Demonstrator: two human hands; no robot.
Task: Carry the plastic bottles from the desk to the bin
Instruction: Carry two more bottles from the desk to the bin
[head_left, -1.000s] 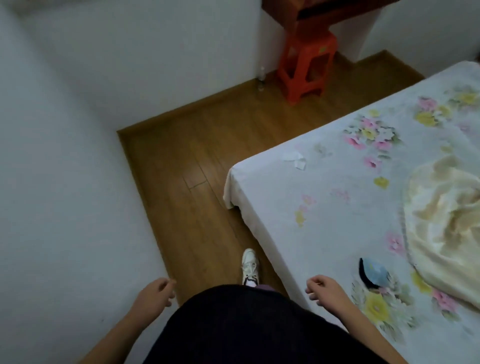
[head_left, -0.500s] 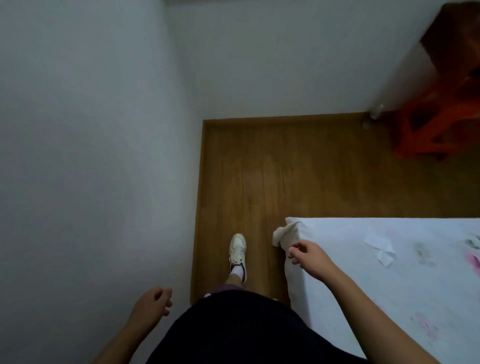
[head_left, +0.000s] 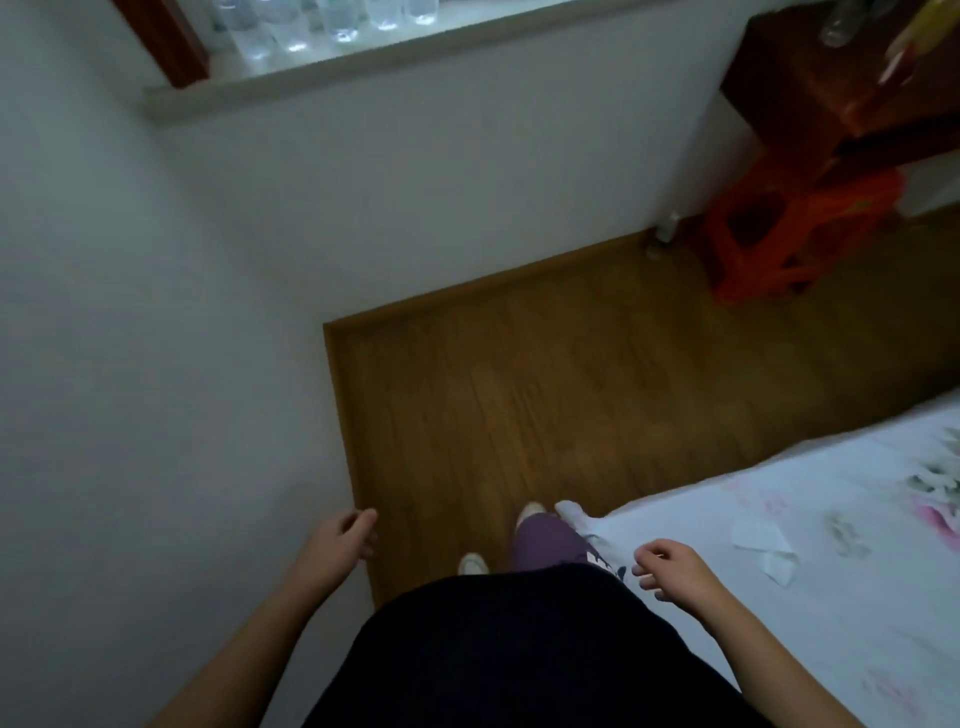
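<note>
My left hand (head_left: 343, 538) hangs by the white wall at lower left, fingers loosely curled and holding nothing. Over the near corner of the bed hovers my right hand (head_left: 672, 569), fingers apart and empty. The dark wooden desk (head_left: 795, 78) stands at the top right, with a clear plastic bottle (head_left: 839, 23) on its top, cut off by the frame edge. Several clear plastic bottles (head_left: 322, 21) line the window sill (head_left: 363, 57) at the top. A small bottle (head_left: 667, 226) stands on the floor by the wall. No bin is in view.
An orange plastic stool (head_left: 784, 234) sits under the desk. A bed with a floral sheet (head_left: 831, 571) fills the lower right, with crumpled tissues (head_left: 763, 540) on it. Wooden floor (head_left: 545, 395) runs between wall and bed. My feet stand at the bed's corner.
The view has swung up and right, bringing the window sill bottles and the desk top into sight. My right hand has come off the bed corner; both hands stay empty.
</note>
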